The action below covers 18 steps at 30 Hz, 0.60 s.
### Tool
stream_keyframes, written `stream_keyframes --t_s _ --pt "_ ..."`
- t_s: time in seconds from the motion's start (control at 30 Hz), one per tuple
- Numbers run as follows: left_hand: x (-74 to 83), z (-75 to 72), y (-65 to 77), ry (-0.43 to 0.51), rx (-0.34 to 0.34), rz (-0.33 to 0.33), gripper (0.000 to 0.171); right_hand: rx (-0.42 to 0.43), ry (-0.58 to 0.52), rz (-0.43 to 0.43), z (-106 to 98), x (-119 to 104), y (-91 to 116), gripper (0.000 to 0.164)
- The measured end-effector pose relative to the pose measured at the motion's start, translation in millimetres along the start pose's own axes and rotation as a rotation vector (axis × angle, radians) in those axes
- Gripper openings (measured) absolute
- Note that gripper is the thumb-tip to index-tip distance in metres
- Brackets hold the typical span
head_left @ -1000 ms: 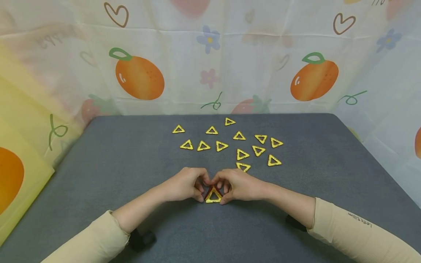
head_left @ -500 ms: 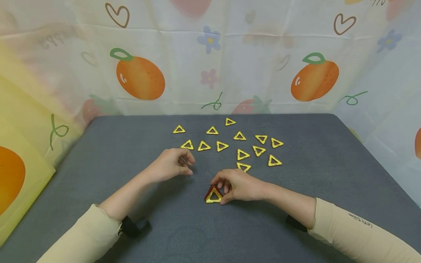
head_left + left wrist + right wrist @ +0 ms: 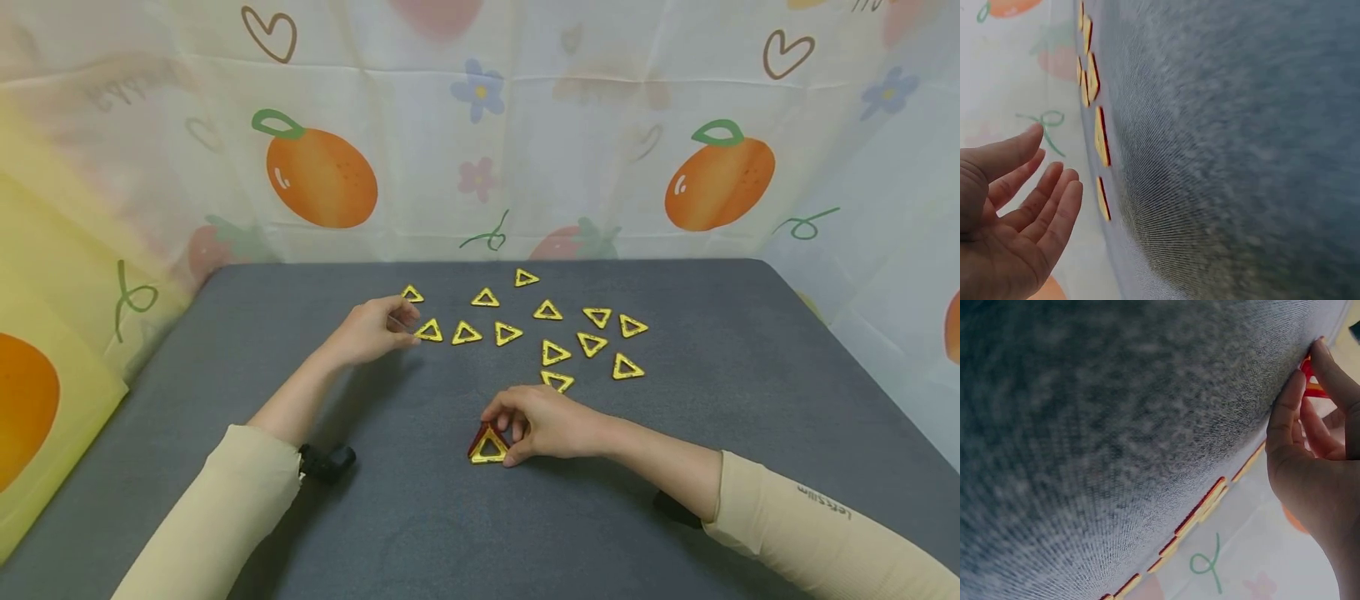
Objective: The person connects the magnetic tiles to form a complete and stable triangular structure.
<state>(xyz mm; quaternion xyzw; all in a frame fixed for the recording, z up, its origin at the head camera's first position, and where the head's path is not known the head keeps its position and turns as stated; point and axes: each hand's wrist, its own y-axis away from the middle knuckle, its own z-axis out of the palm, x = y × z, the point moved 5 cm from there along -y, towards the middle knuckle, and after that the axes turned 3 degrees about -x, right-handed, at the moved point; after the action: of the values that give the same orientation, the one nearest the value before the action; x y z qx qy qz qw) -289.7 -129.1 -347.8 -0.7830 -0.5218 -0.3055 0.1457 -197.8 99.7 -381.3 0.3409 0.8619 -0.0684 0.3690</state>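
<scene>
My right hand grips the right side of a small upright pyramid of triangular magnetic tiles, yellow in front with red sloping edges. In the right wrist view, thumb and fingers hold its red part. The left hand hovers at the left end of the scattered tiles, its fingers loosely bent and holding nothing. Its fingertips are nearest to a yellow triangular tile lying flat, with another tile just behind, partly covered. In the left wrist view the palm shows with nothing in it.
Several more yellow triangular tiles lie flat across the back middle of the grey table. One tile is partly hidden behind the right hand. A fruit-patterned curtain hangs along the far edge.
My left hand has let go of the pyramid and moved away, back and to the left, toward the leftmost tiles. The right hand has stayed on the pyramid.
</scene>
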Motion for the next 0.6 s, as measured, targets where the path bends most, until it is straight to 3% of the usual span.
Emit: stream_keyframes --t_s 0.33,0.6 --pt "-14.4 7.1 -18.7 -0.055 -0.113 -0.087 0.047 -0.003 -0.007 -0.006 -0.2 0.2 0.5 0.049" --pt "-15.9 20.3 -30.5 -0.056 -0.135 -0.039 0.049 -0.006 -0.021 0.008 0.1 1.7 0.5 0.048"
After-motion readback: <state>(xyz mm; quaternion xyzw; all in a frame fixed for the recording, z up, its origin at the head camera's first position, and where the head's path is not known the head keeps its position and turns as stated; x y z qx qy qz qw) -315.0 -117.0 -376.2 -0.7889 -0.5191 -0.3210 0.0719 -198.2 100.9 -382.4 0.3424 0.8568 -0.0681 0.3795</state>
